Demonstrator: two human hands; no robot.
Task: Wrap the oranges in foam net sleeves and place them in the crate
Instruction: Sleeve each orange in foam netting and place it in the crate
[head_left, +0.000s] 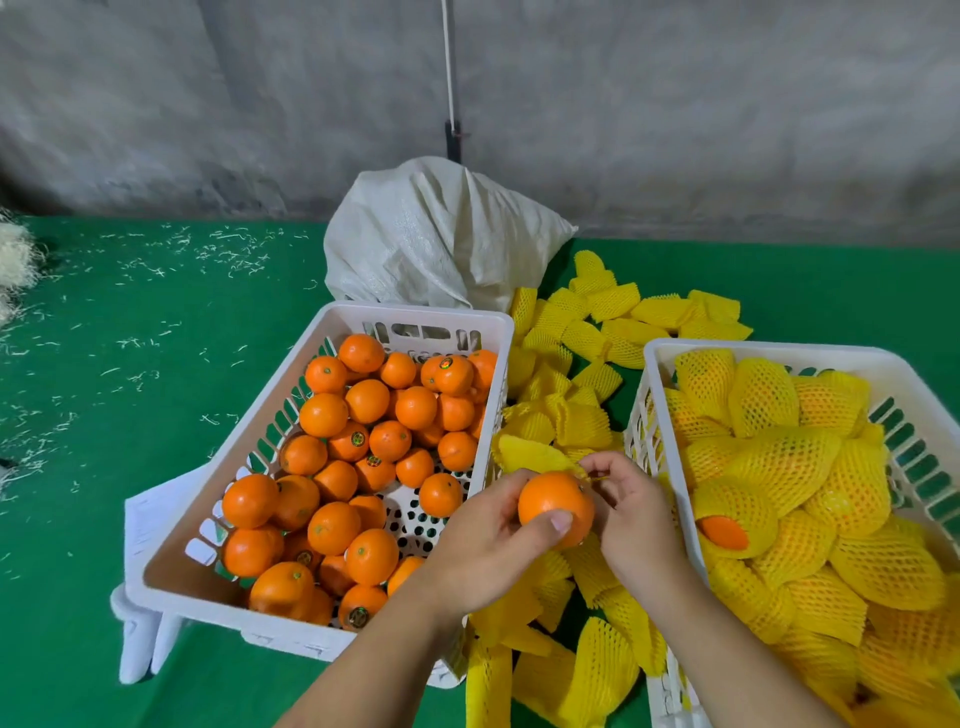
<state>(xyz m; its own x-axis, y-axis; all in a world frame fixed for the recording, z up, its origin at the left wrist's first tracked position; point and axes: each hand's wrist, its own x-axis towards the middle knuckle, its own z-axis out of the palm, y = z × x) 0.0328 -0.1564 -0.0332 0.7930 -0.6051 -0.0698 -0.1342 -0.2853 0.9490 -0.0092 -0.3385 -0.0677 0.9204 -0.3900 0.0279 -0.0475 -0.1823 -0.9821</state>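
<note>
Here the round, glossy bare orange is held in the grip of the left hand, thumb pressed on its near face, above the gap between the two crates. The fingertips of the right hand are pinched on the edge of a flat yellow foam net sleeve just behind the fruit.

A slip is the likeliest fault: the sleeve is caught only at its rim, so its mouth may not be spread wide enough, and the net could bunch, tear, or be pushed off instead of over the orange. If the left grip is loosened too soon, the fruit could be dropped among the loose yellow sleeves on the green-covered surface.

The orange's skin is seen to be smooth, bright and unmarked; no sticker is visible on the side shown. The white slatted plastic crate of bare oranges stands at left; the white crate of wrapped oranges, at right, is nearly full, so a poorly seated fruit might roll.
</note>
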